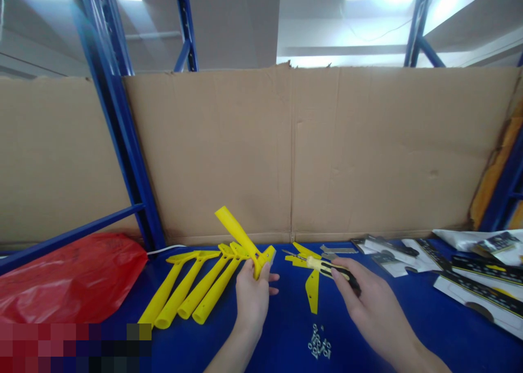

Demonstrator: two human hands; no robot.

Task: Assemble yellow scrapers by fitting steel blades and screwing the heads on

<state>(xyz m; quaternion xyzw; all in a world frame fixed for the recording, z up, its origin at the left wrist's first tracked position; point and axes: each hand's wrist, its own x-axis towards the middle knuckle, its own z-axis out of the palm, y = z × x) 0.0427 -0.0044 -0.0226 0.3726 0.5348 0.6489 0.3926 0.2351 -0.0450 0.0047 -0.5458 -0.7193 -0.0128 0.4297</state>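
My left hand [255, 291] is closed around a yellow plastic handle [239, 231], gripping it near its angled head while the tube slants up to the left. In my right hand [368, 297] is a screwdriver [329, 267] with a cream and black grip. Its shaft points left toward the handle's head, with a gap between them. Beneath and beside the shaft lie flat yellow plates [312, 292] with holes. Several small screws and nuts [317, 343] are heaped on the blue table in front of the plates.
Several similar yellow handles [210, 286] lie side by side left of my left hand. A red plastic bag [73, 277] is at far left. Near the cardboard wall [229, 144] lies a grey metal strip [339, 250]. Packaged items on printed cards [482, 297] spread across the right.
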